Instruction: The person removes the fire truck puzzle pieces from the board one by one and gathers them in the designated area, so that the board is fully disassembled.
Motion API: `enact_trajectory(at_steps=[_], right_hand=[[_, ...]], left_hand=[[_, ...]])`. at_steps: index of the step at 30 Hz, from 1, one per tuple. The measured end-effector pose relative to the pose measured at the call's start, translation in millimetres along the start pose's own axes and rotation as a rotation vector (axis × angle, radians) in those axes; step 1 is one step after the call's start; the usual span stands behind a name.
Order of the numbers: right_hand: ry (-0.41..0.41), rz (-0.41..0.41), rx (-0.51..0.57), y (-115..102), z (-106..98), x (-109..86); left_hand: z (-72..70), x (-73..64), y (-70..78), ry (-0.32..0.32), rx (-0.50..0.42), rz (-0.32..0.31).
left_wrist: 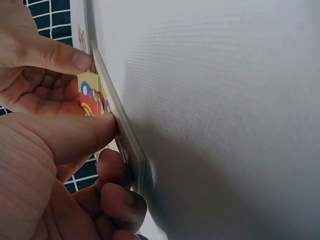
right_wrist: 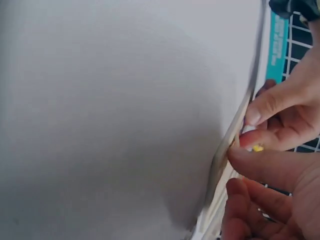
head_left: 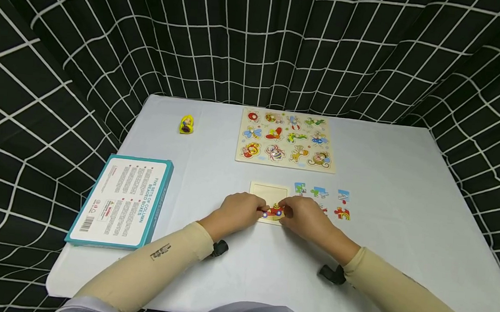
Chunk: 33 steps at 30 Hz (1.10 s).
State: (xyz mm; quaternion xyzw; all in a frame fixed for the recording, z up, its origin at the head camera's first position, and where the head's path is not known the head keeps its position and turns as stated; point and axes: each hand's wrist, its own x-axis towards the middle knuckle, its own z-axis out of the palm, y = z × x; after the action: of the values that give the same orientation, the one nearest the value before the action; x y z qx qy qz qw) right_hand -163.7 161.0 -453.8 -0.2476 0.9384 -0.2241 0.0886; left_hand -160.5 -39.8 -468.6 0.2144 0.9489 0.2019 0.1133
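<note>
A small wooden puzzle board [head_left: 269, 190] lies on the white table between the two hands. On its lower part are jigsaw pieces with a red car picture [head_left: 273, 212]. My left hand [head_left: 238, 213] is at the board's left side; in the left wrist view its thumb presses the pieces and its curled fingers meet the board's edge. From the right, my right hand [head_left: 308, 219] pinches a yellow and red jigsaw piece [left_wrist: 87, 92] with a blue wheel, tilted above the board. Fingers hide part of the picture. Several loose jigsaw pieces [head_left: 319, 193] lie right of the board.
A larger wooden board with insect pictures [head_left: 287, 139] lies farther back. At the left rests a teal and white box [head_left: 120, 202]. A small yellow toy figure [head_left: 186, 124] sits at the back left. Black curtains with a white grid [head_left: 279, 42] surround the table.
</note>
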Motion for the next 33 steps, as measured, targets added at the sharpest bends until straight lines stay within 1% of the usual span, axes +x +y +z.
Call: enact_trajectory(at_steps=[4,6,8,11,14,16,18,21,24,26,30,33], right_hand=[[0.009,0.005,-0.010,1.5,-2.5,-2.8],[-0.003,-0.001,0.004,8.7,-8.8,-9.6],[-0.019,0.017,0.016,21.9,-17.9,-20.7],[-0.031,0.087,0.027,49.6,-34.2,-43.0],[-0.048,0.199,0.047,76.4,-47.6,-67.3],[-0.051,0.251,0.063,89.6,-52.0,-81.1],[-0.044,0.284,0.071,98.6,-53.0,-91.9],[0.001,0.284,0.047,105.5,-51.5,-98.0],[0.033,0.277,0.010,107.8,-50.4,-99.1],[0.033,0.275,-0.004,108.4,-49.8,-99.1],[0.003,0.288,-0.015,109.2,-50.0,-100.6],[-0.011,0.269,-0.017,108.0,-53.0,-99.7]], left_hand=[[-0.2,-0.5,0.3,-0.001,-0.001,-0.003],[-0.2,-0.4,1.4,-0.001,-0.006,-0.006],[0.2,-0.6,1.8,-0.008,-0.020,-0.008],[0.1,-1.0,1.0,-0.014,-0.051,-0.016],[-0.5,-0.6,-1.5,-0.021,-0.066,-0.024],[-2.0,-0.2,-2.9,-0.021,-0.077,-0.033],[-3.2,0.7,-3.9,-0.026,-0.080,-0.035],[-5.5,1.5,-5.1,-0.022,-0.080,-0.043],[-6.3,1.5,-6.1,-0.006,-0.074,-0.050],[-5.5,0.7,-7.1,0.007,-0.072,-0.066],[-3.0,-1.9,-8.9,0.041,-0.073,-0.105],[-1.5,-3.9,-12.9,0.057,-0.082,-0.120]])
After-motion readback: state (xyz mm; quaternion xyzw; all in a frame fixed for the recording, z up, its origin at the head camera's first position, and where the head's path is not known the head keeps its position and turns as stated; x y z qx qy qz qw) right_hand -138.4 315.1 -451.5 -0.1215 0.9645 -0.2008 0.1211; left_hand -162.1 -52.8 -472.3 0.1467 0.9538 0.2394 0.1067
